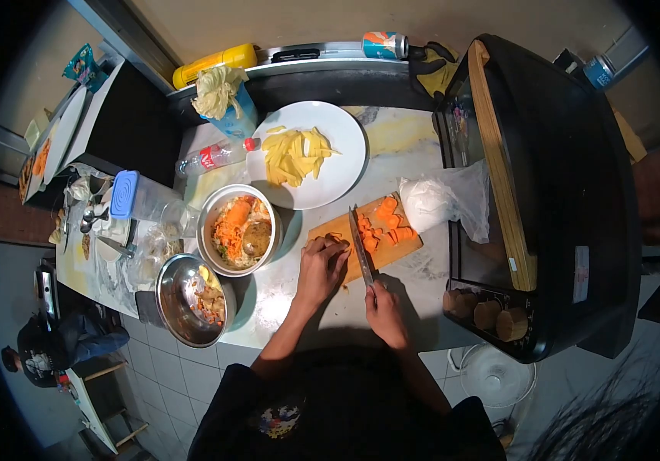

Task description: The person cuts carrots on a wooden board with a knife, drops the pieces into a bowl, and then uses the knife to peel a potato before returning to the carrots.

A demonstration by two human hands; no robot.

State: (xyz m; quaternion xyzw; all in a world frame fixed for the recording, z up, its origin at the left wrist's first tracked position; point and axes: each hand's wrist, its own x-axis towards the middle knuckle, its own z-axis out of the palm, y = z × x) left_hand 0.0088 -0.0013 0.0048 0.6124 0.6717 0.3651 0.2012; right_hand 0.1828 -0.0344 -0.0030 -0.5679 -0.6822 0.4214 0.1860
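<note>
On a wooden cutting board [405, 247], my left hand [320, 273] has its fingers curled over a piece of carrot [335, 237] near the board's left side. My right hand [383, 309] grips a knife [361, 247], its long blade pointing away from me across the board. Chopped carrot pieces [388, 233] lie to the right of the blade. Beyond the board is a white plate [350, 146] with yellow strips [295, 157] on it. Part of the carrot under my left fingers is hidden.
Left of the board stand a white pot [205, 247] with grated orange food and a steel bowl [168, 288] of scraps. A plastic bag [430, 203] of white contents touches the board's right side. A black oven [568, 192] borders the right. A person [61, 346] sits far left.
</note>
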